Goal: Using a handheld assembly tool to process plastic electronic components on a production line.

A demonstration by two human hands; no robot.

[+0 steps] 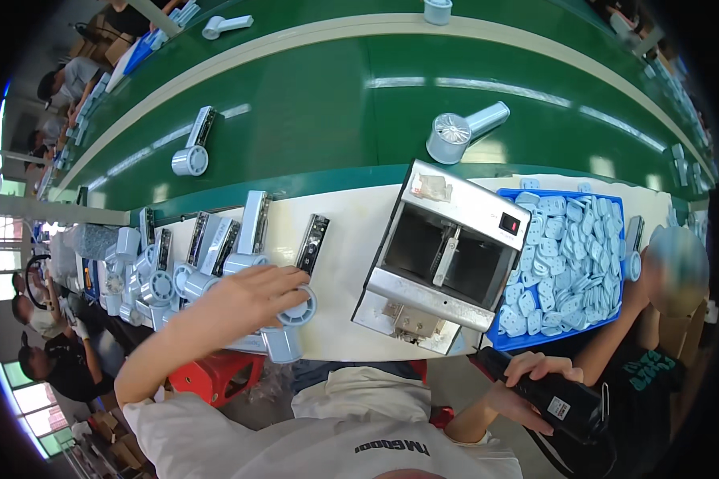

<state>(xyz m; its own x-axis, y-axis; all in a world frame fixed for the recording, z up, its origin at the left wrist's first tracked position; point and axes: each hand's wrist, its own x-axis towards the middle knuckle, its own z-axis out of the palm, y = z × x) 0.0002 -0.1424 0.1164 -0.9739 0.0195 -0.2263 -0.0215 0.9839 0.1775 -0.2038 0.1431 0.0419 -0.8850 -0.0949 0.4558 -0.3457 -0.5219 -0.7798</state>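
Right hand point(513, 401) clasps black tool point(579, 403) at table edge point(335, 358) — left hand point(248, 299), grip unclear, over blue fan point(299, 311) beside open room.

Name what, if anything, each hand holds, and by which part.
The right grip holds a black tool around its body. The left grip touches a blue device at its round end; whether it holds cannot be told.

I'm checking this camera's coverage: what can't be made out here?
Head view:
Left hand: palm and thumb hidden behind its back, so its grip on the housing is unclear.
Black tool: partly covered by the right hand; label too small.
Blue bin: floor hidden under plates.
Shirt: cut off by lower edge.
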